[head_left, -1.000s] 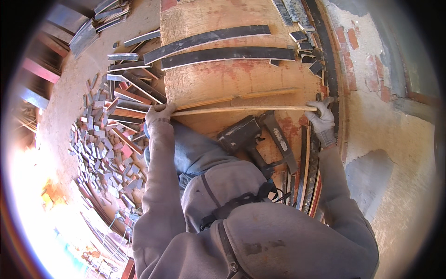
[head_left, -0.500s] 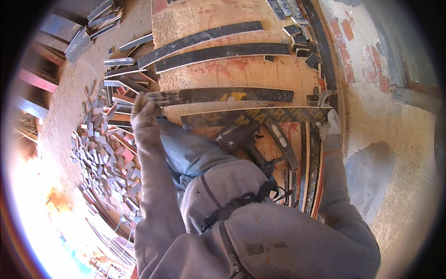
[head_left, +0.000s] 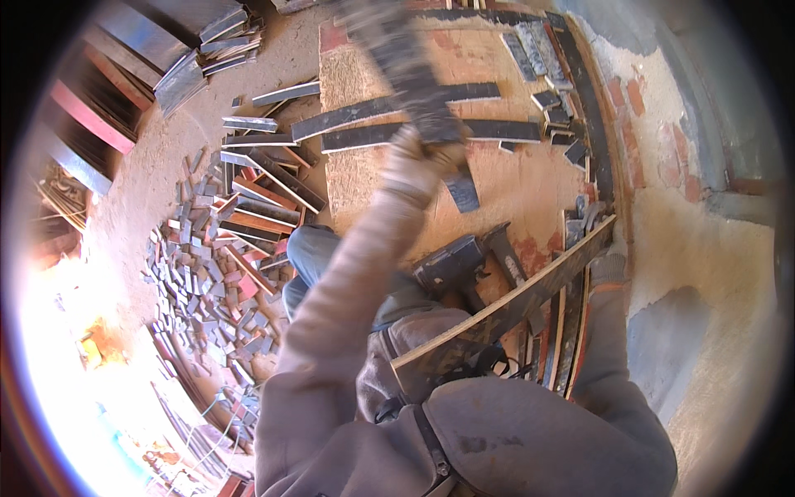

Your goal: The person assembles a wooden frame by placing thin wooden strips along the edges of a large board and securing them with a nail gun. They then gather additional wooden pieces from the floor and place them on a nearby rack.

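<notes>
My gloved left hand (head_left: 412, 166) is closed round a dark plywood strip (head_left: 406, 74) near its lower end. That strip is smeared by motion and stands lengthwise, its far end reaching the top of the view. At the right, my gloved right hand (head_left: 609, 263) grips the end of another black-faced plywood strip (head_left: 497, 319), which slants down to the left across my lap. Two dark strips, an upper one (head_left: 339, 123) and a lower one (head_left: 505, 131), lie on the plywood board (head_left: 505, 178) beyond my hands. A black power tool (head_left: 451, 263) rests by my knee.
A heap of small offcuts (head_left: 207, 282) spreads over the floor at left, with longer strips (head_left: 265, 211) beside it. Stacked panels (head_left: 124, 91) stand at far left. Short blocks (head_left: 559, 116) line the board's right side, near a patchy wall (head_left: 671, 207).
My left hand has swung its strip from lying crosswise to lengthwise, moving right and farther away. The strip in my right hand has tilted, its left end dropping toward my lap.
</notes>
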`<state>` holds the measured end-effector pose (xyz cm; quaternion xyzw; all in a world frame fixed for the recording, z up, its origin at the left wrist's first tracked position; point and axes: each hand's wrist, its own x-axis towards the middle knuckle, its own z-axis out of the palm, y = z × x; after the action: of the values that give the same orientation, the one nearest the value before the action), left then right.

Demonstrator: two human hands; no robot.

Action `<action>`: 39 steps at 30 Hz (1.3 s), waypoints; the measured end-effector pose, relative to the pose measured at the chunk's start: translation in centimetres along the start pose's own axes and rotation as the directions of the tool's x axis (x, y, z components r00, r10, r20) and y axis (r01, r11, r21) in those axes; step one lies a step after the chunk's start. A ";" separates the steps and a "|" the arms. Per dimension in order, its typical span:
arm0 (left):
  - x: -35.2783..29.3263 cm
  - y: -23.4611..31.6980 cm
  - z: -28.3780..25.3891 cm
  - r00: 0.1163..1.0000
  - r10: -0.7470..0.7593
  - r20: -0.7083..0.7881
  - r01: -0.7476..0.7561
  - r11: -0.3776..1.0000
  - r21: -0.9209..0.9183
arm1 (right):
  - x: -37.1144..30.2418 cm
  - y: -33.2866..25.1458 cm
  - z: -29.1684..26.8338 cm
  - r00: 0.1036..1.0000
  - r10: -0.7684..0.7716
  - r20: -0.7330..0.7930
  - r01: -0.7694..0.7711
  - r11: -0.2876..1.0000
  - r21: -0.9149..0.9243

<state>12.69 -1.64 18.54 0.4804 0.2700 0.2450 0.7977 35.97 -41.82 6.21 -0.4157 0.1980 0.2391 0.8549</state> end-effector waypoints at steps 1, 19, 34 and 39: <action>0.4 -1.6 2.0 0.997 -0.070 0.020 0.069 0.997 0.023 | 0.0 -0.4 0.0 0.994 -0.023 -0.104 0.021 1.000 -0.020; -0.9 -15.8 -15.5 0.941 0.105 0.321 -0.299 -0.180 0.937 | -1.6 -0.4 -3.8 0.998 0.042 0.040 -0.020 0.900 -0.436; -5.2 -14.2 -25.5 0.671 0.195 -0.715 0.060 0.947 0.315 | 0.9 8.6 4.2 0.999 0.046 0.012 -0.037 0.906 -0.421; -5.9 -11.7 -23.4 0.569 0.156 -0.807 0.265 0.895 0.360 | 1.9 9.9 5.1 0.999 0.003 0.051 0.019 0.906 -0.423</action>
<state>-5.68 4.46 0.00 0.4704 0.6716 0.3453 0.4565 32.57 -31.96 2.03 -0.5859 0.1181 0.2832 0.7500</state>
